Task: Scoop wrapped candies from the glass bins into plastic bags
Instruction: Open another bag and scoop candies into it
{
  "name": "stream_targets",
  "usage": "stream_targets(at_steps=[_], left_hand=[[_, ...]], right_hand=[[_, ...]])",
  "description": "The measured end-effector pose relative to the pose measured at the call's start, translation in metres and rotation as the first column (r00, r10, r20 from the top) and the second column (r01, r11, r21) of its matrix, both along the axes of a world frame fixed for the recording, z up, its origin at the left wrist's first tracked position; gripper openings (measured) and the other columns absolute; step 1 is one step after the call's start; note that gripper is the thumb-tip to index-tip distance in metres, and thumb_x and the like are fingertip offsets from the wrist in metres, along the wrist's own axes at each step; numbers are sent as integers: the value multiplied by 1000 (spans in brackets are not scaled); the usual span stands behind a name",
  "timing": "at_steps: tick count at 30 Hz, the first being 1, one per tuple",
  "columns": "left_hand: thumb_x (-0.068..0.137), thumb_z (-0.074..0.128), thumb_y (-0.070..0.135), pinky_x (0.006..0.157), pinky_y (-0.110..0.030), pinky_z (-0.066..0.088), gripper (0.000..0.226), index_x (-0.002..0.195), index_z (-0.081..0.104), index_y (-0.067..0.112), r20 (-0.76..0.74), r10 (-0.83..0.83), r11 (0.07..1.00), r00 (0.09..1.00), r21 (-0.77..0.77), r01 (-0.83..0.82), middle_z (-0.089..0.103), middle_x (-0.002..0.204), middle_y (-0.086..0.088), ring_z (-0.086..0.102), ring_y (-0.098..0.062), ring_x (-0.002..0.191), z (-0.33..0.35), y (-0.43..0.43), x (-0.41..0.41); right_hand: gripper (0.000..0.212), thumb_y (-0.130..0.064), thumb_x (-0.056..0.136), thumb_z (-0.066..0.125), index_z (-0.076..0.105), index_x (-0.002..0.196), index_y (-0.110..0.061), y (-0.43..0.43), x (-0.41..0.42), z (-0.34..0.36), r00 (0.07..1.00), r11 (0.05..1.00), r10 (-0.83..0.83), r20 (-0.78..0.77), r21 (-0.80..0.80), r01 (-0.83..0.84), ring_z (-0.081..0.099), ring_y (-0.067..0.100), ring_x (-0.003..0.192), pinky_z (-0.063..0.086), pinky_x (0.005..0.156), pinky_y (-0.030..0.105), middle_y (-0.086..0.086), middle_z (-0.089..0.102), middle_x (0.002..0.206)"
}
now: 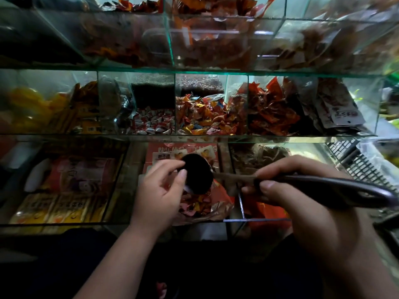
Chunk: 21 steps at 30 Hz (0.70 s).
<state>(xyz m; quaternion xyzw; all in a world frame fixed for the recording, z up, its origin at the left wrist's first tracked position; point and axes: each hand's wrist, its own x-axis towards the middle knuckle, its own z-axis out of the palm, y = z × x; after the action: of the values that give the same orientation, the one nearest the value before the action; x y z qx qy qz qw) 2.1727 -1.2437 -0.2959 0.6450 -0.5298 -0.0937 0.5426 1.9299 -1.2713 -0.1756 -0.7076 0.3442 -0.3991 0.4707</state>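
Note:
My right hand [302,190] grips the dark handle of a ladle-like scoop [198,173], whose round black bowl is tipped over the mouth of a clear plastic bag [216,208]. The bag holds several orange and pink wrapped candies [194,207] and sits at the front of the lowest glass bin row. My left hand [159,190] holds the bag's rim at the left, fingers curled beside the scoop bowl. A glass bin [211,117] of mixed orange wrapped candies sits in the middle row just above.
Three tiers of glass bins hold packaged snacks. A bin of red-and-white candies [153,121] is left of the orange one, red packets [272,111] are to its right. Flat snack packs [54,208] lie lower left. A black wire basket [362,165] stands at the right.

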Motion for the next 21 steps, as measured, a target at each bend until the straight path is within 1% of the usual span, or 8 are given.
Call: stream_targets(at_steps=[1,3,5,8,12,15,17,21], left_hand=[[94,61,23,90,-14,45,15,103,73,19,29,86,996,996,-41,-85,66,106,13,61,-3,105,-4,7,4],[92,63,22,95,-17,41,14,101,72,17,99,242,970,965,-31,-240,64,106,10,58,-6,106,-13,15,16],[92,69,23,101,-25,40,21,112,70,19,120,278,951,953,108,-291,58,116,12,51,-8,114,-23,18,29],[91,72,24,101,-35,47,37,127,64,24,66,215,926,974,302,-225,52,126,17,52,-9,117,-40,16,35],[97,64,20,94,-23,48,30,126,65,28,-1,214,936,977,288,-205,54,111,27,54,4,106,-56,14,24],[100,58,26,91,-24,53,24,120,70,26,-21,240,938,971,264,-226,60,106,30,58,8,103,-64,14,18],[100,56,26,90,-27,56,25,119,72,22,-57,254,943,966,238,-234,67,107,20,61,5,104,-68,14,17],[101,56,24,89,-30,58,26,121,72,20,-100,264,948,959,209,-239,71,109,13,64,3,104,-70,12,16]], right_hand=[[16,-36,69,71,76,82,-28,1,1,-9,998,999,-46,-50,-27,45,77,11,76,65,67,32,-4,79,80],[9,-35,73,70,73,81,-37,0,19,-29,967,997,-45,-250,-75,27,71,0,74,57,60,15,-18,75,80],[13,-28,80,73,72,87,-39,-12,35,-56,905,997,0,-425,-67,-31,67,-5,83,51,67,8,-23,72,86],[13,-22,88,73,72,95,-32,-30,61,-101,855,989,56,-516,-90,-120,63,-2,94,53,85,17,-16,69,97],[13,-19,92,71,73,105,-20,-44,88,-156,797,973,84,-598,-124,-195,64,15,102,52,92,31,-2,68,106],[3,-23,88,73,73,89,-25,-51,92,-176,850,999,2,-528,-43,-29,67,7,88,54,79,24,-8,72,89],[6,-26,85,75,74,80,-30,-59,91,-179,898,992,-24,-438,100,75,68,1,80,50,71,16,-12,73,80],[19,-22,88,76,73,75,-36,-62,88,-182,910,970,-36,-413,204,131,67,-4,80,47,71,15,-20,74,83]])
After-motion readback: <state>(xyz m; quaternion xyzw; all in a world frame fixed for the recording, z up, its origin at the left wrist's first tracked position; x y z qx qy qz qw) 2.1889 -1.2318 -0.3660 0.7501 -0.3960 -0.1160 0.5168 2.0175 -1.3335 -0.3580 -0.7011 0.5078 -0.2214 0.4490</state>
